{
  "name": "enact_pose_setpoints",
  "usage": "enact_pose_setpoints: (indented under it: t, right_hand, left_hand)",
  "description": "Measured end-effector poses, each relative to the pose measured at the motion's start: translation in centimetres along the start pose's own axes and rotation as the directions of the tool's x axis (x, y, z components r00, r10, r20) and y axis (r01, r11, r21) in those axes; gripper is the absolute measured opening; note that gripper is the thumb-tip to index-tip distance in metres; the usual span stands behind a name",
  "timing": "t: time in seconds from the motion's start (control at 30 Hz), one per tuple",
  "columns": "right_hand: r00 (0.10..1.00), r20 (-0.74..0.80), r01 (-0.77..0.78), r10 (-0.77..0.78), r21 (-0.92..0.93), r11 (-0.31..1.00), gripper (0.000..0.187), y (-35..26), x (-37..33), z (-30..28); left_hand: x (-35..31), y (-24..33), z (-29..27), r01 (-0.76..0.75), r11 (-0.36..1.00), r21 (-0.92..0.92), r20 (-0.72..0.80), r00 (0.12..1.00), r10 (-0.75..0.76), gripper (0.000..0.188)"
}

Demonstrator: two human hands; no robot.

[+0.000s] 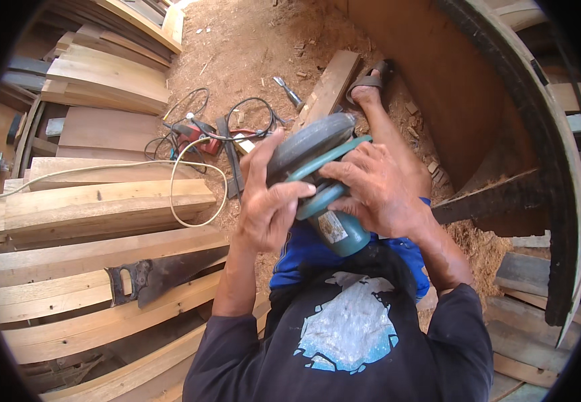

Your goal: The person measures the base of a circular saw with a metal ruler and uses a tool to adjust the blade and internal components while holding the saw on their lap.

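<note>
The left hand (264, 201) and right hand (379, 187) grasp a teal, rounded power tool (324, 199) from both its sides — lifting done, handling seemingly unfinished.

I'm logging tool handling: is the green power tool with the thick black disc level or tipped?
Tipped: the power tool shows its disc nearly edge-on, between left hand and right hand.

Tool label (333, 228) blurred, shirt (347, 325) cut off
</note>
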State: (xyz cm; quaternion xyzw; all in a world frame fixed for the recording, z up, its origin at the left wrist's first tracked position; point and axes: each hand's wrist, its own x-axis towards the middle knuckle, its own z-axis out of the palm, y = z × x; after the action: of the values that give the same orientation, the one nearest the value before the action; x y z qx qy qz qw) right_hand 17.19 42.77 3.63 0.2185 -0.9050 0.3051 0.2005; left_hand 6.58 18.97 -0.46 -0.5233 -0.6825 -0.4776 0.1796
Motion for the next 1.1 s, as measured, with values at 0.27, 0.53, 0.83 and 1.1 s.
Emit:
enact_pose_setpoints:
  t: [0.27,0.53,0.83,1.1]
  right_hand:
    - [0.997,0.076,-0.026,0.027,-0.006,1.0,0.046,-2.1,-1.6,-0.9]
    - [0.971,0.209,-0.118,0.115,0.004,0.993,0.048,-2.4,-2.2,-2.8]
    - [0.969,0.127,-0.228,0.212,0.131,0.965,0.043,-0.8,-3.9,-3.2]
    - [0.965,0.254,-0.089,0.066,0.077,0.993,0.043,1.0,4.5,-6.2]
  left_hand:
    - [-1.8,6.2,0.3,0.089,0.919,0.383,0.082,0.988,-0.13,0.044]
    - [-4.2,5.8,2.7,0.145,0.947,0.285,0.039,0.986,-0.163,0.045]
    - [-4.8,5.5,4.2,0.209,0.947,0.244,-0.001,0.976,-0.216,0.036]
    - [-3.2,5.3,3.6,0.141,0.959,0.246,0.013,0.989,-0.149,0.041]
